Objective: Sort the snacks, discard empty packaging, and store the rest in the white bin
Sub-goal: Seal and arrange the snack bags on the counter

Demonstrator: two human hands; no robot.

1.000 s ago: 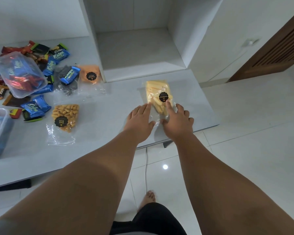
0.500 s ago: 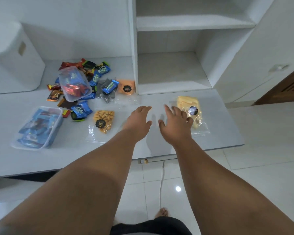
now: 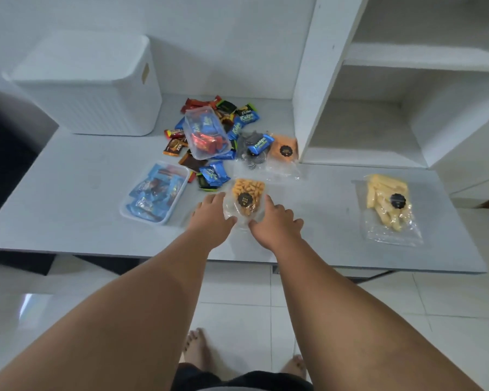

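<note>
You have both hands at the clear bag of orange-brown snacks (image 3: 247, 197), which lies on the grey table (image 3: 68, 193) near its front edge and carries a round black label. Your left hand (image 3: 212, 218) touches the bag's left side and your right hand (image 3: 274, 224) its right side. Both thumbs point inward at the bag's near, empty end. The fingers of both hands are extended and relaxed, neither clenched nor wrapped round the bag. Those of the right hand are spread on the table surface.

Just left of your left hand stands a clear tub (image 3: 156, 193) filled with blue-wrapped pieces. Behind the bag lies a heap of wrapped sweets (image 3: 237, 119) in blue, red, brown and black. A second clear tub (image 3: 206, 134) rests tilted on that heap and holds red and blue pieces. Right of the heap lies a bag of dark round pieces (image 3: 249, 158) with a blue packet (image 3: 261, 143) on top. Beside it is a bag with orange contents (image 3: 284, 149), close against the upright of the white shelf unit (image 3: 378, 122).

The white bin (image 3: 96, 88) stands at the back left of the table, well apart from your hands. A bag of yellow sticks (image 3: 388, 204) lies alone toward the table's right end.

Your bare feet (image 3: 195, 348) show on the tiled floor below
</note>
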